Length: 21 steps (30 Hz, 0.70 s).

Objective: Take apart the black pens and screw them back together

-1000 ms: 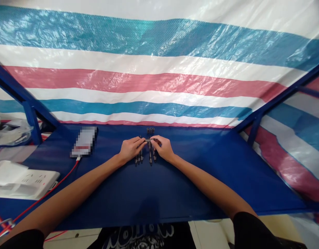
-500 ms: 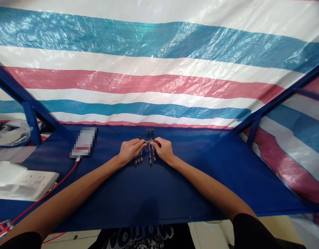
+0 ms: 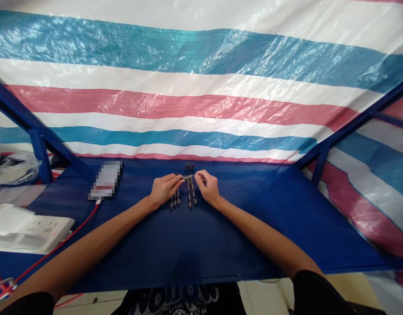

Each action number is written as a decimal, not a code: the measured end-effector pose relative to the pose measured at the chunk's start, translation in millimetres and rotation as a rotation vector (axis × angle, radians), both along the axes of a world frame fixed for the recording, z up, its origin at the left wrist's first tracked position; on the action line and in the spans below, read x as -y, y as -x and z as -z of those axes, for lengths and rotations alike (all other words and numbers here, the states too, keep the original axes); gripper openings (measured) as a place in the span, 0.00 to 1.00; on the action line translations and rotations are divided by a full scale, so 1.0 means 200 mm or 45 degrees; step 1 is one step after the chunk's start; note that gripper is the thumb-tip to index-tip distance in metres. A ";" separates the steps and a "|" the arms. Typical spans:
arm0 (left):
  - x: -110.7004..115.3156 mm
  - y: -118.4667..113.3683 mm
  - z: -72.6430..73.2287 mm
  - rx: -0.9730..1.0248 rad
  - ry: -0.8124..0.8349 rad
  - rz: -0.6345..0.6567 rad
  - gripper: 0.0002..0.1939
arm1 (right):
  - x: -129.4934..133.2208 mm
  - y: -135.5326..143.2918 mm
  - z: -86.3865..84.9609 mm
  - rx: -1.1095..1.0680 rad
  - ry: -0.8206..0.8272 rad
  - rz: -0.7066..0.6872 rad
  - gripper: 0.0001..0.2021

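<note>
My left hand (image 3: 163,190) pinches a slim dark metal rod (image 3: 188,177) held level above the table. At the rod's right end, the thumb and fingers of my right hand (image 3: 207,188) are closed in a pinch; the very tip is hidden by them. Below the rod lie two dark metal rods (image 3: 190,197) with narrow ends, side by side. More such rods (image 3: 174,202) lie to their left, partly covered by my left fingers. Just beyond the hands, several short metal sleeves (image 3: 189,166) stand in a small group.
The blue table (image 3: 195,249) runs up to a striped plastic sheet (image 3: 201,105). A phone (image 3: 105,180) lies at left on a red cable (image 3: 80,227). Nearer is a white power strip (image 3: 44,229). Blue frame bars (image 3: 319,157) slope upward at both sides.
My right hand has shifted slightly, its fingers now at the rod's right end, so more of the rod shows between the hands. My left hand stays almost in place.
</note>
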<state>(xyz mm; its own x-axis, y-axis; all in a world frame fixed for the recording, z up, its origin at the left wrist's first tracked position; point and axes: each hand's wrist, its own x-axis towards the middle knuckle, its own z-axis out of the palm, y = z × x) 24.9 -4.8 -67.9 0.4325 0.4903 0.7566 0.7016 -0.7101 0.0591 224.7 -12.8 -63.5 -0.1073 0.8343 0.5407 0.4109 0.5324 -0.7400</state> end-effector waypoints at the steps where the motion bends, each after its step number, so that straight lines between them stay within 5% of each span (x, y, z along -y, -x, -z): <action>1: 0.00 0.00 0.00 0.000 -0.005 0.011 0.12 | 0.00 0.00 0.00 0.015 0.001 -0.023 0.13; 21: -0.01 0.02 0.03 -0.036 0.026 0.078 0.16 | 0.01 -0.01 0.02 0.083 -0.244 -0.052 0.12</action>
<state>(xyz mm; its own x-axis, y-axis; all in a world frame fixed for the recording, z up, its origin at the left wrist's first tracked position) 20.3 -2.3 -73.4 0.4832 0.4778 0.7336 0.6586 -0.7505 0.0551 226.9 -14.2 -68.5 -0.1787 0.7113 0.6797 0.4301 0.6778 -0.5963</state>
